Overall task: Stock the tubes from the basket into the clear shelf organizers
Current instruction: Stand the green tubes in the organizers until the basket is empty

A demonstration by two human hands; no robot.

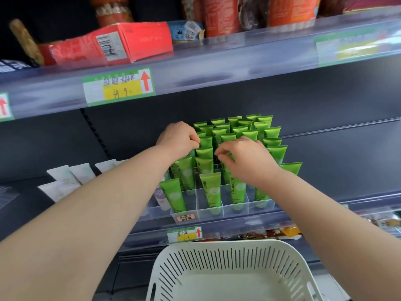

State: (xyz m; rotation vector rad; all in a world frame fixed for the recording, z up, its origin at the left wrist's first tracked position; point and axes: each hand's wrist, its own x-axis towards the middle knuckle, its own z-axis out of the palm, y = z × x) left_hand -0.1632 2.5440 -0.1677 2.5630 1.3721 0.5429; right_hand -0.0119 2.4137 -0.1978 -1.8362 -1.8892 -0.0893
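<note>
The green tubes (211, 192) stood upright in the clear organizer (230, 211) on the middle shelf, caps down and flat crimped ends up, ranked in rows from front to back. Each was glossy bright green with a pale round emblem and dark lettering along its length. The left hand (179, 137) was at the left side of the block, fingers curled against the crimped edge of 1 tube; whether it had a grip could not be told. The right hand (245, 157) was over the centre rows, thumb and forefinger pinching the top of 1 tube. The white slotted basket (217, 244) sat below the shelf edge. White tubes (65, 174) lay left of the organizer.
</note>
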